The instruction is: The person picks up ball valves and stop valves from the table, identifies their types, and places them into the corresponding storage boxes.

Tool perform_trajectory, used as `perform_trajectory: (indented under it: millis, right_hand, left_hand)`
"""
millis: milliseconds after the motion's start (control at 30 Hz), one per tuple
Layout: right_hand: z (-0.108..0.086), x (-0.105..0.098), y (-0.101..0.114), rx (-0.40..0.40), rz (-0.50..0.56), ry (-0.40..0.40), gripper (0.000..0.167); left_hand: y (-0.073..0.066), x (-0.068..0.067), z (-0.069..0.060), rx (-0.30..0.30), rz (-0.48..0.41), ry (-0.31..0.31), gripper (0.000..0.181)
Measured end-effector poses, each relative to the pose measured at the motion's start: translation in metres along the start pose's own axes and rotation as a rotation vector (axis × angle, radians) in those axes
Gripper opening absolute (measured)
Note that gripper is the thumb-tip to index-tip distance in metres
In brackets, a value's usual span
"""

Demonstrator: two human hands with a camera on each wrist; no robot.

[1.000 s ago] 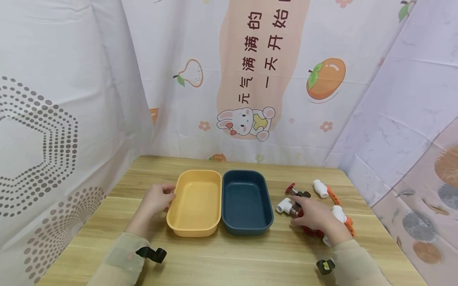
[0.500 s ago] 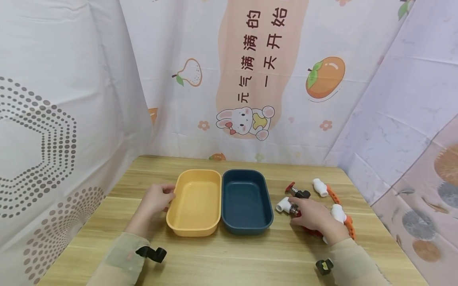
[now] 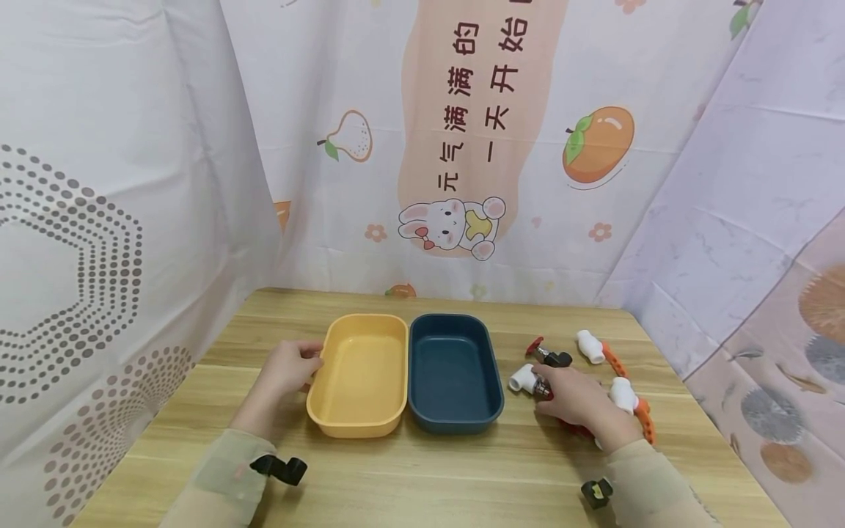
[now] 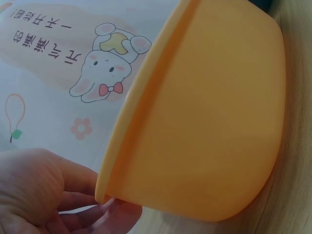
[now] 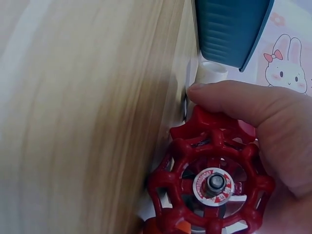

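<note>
At the left side of the yellow tray, my left hand pinches the rim; its fingers curl near the rim's corner in the left wrist view. My right hand is over a group of valves and grips a white valve with a metal stem and a red handwheel. In the right wrist view the thumb lies along that red handwheel. Nearer that camera is another red handwheel with a round label. The palm hides part of the group.
Touching the yellow tray is a dark blue tray. A black valve with a red handle lies beyond my right hand. Two white valves with orange handles, one farther back and one nearer, lie to the right. Patterned cloth hangs behind the table.
My right hand has shifted very slightly left and up over the valves, its fingers settling on the white valve. The left hand and both trays stay in place.
</note>
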State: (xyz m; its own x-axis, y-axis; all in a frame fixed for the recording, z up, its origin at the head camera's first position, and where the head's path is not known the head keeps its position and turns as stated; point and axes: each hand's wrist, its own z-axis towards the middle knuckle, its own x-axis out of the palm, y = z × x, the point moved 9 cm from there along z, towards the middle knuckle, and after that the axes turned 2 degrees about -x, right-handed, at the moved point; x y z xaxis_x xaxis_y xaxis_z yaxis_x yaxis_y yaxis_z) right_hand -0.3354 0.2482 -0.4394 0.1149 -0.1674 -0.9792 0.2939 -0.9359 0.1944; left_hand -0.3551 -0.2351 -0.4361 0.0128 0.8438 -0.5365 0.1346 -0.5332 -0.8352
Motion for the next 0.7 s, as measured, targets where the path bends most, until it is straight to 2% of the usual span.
perform_trajectory:
  millis: [267,700]
  right_hand:
    - [0.0014,0.0003,-0.0019,0.001,-0.014,-0.044,0.062]
    - [0.0043,-0.0036,-0.0087,0.016,0.077,-0.108,0.063]
  left_hand:
    - [-0.0004,0.0004,0.0004,-0.002,0.011,0.006,0.040]
    - [0.0008,0.0007,0.0015,0.003,0.007,0.012,0.039]
